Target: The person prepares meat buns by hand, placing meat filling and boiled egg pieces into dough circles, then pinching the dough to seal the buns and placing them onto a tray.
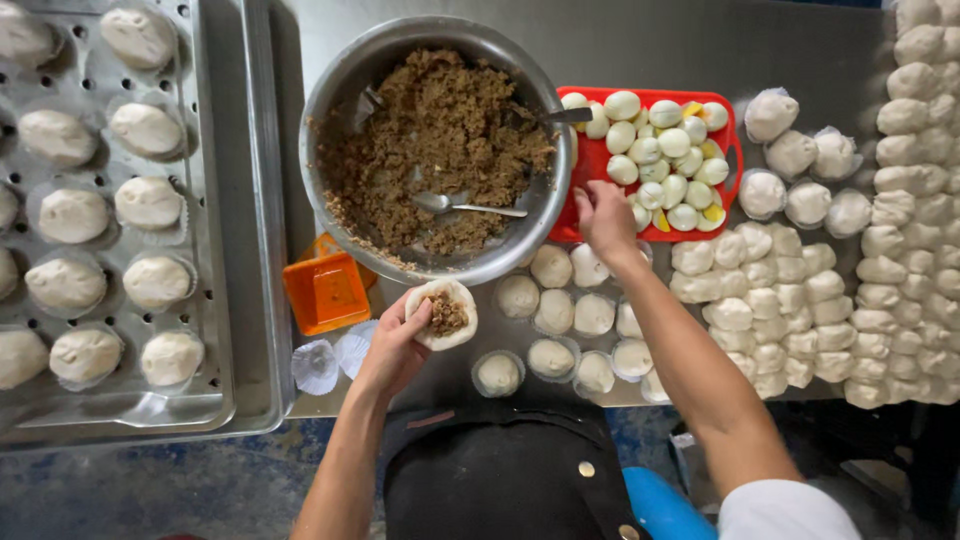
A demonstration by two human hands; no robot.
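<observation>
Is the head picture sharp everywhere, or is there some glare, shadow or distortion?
Head view: mostly sharp on the left hand holding the filled dough round; soft glare on the metal bowl rim and the steel table; the right hand casts little shadow; wide-lens bending curves the perforated tray edges.

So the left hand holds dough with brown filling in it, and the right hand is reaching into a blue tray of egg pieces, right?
Almost. The head view shows the tray is red, not blue. The left hand does hold the dough with brown filling, and the right hand reaches to the egg pieces.
</observation>
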